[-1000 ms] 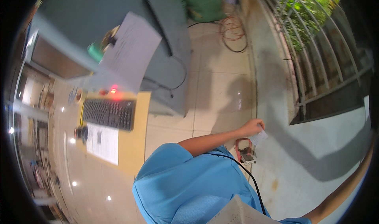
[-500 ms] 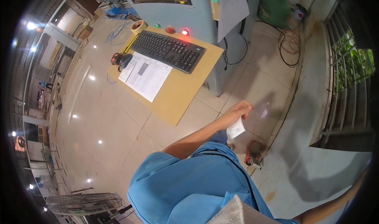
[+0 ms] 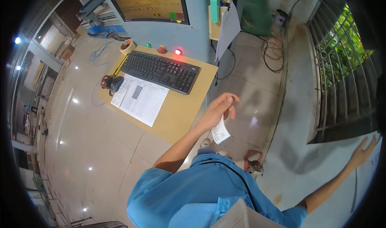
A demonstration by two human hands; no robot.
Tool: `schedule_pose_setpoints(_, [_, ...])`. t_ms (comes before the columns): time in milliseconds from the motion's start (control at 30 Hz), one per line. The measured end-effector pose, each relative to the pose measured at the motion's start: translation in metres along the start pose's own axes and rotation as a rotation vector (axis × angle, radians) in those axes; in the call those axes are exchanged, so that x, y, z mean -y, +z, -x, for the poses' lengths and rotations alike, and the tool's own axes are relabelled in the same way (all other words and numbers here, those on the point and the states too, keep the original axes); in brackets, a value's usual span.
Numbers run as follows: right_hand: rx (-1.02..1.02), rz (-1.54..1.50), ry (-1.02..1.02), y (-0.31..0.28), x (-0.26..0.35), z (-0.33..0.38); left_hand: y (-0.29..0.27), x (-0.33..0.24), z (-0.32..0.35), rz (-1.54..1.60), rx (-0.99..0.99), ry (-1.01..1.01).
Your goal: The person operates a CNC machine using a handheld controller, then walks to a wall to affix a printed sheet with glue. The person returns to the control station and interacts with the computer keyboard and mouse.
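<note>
My left hand (image 3: 220,110) is raised in the middle, just right of the wooden shelf (image 3: 193,103). Its fingers are curled, and a small white printed paper slip (image 3: 220,133) hangs from beneath the palm. Far out on the right, my right hand (image 3: 361,152) stretches toward the pale wall below the barred window, fingers apart and nothing in them. Whether it touches the wall I cannot tell. A black keyboard (image 3: 161,70), a black mouse (image 3: 116,84) and a printed sheet (image 3: 141,100) lie on the shelf.
Behind the shelf stands a blue-grey cabinet with a screen (image 3: 148,2) and lit buttons. Papers and a turquoise tool (image 3: 214,9) sit in its side holder (image 3: 215,29). A roll of tape (image 3: 127,47), coiled cable (image 3: 273,51) and a red metal object (image 3: 252,159) are nearby.
My view has tilted up and shifted right, showing more screen and window. The right hand has come into sight, reaching toward the wall. The left hand still has the slip.
</note>
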State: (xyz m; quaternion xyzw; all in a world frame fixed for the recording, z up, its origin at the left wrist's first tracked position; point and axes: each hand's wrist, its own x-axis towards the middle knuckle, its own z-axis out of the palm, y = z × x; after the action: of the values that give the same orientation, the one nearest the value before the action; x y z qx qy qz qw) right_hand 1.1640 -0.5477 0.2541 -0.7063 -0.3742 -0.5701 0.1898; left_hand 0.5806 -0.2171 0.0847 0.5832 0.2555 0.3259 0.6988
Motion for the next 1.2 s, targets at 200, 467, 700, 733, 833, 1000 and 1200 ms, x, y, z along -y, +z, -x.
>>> schedule_pose_setpoints(200, [0.438, -0.583, 0.199, 0.045, 0.182, 0.122, -0.003, -0.005, 0.000, 0.063, 0.020, -0.100])
schedule_pose_setpoints(467, [1.863, -0.807, 0.259, 0.022, 0.367, 0.368, -0.044, -0.023, 0.022, -0.212, -0.118, 0.063])
schedule_pose_setpoints(700, [2.011, -0.748, 0.076, 0.010, 0.384, 0.477, -0.155, -0.031, 0.080, -0.699, -0.900, -0.143])
schedule_pose_setpoints(733, [1.984, -0.764, 0.033, 0.014, 0.382, 0.479, -0.167, -0.028, 0.085, -0.740, -0.962, -0.135])
schedule_pose_setpoints(833, [1.979, -0.753, 0.098, 0.022, 0.383, 0.473, -0.183, -0.010, 0.096, -0.692, -1.000, -0.127])
schedule_pose_setpoints(1000, [1.823, -0.791, 0.066, 0.048, 0.404, 0.436, -0.183, 0.006, 0.091, -0.743, -1.116, 0.066])
schedule_pose_setpoints(1200, [1.791, -1.073, 0.473, 0.053, 0.421, 0.426, -0.169, -0.004, 0.130, -0.996, -0.844, 0.080])
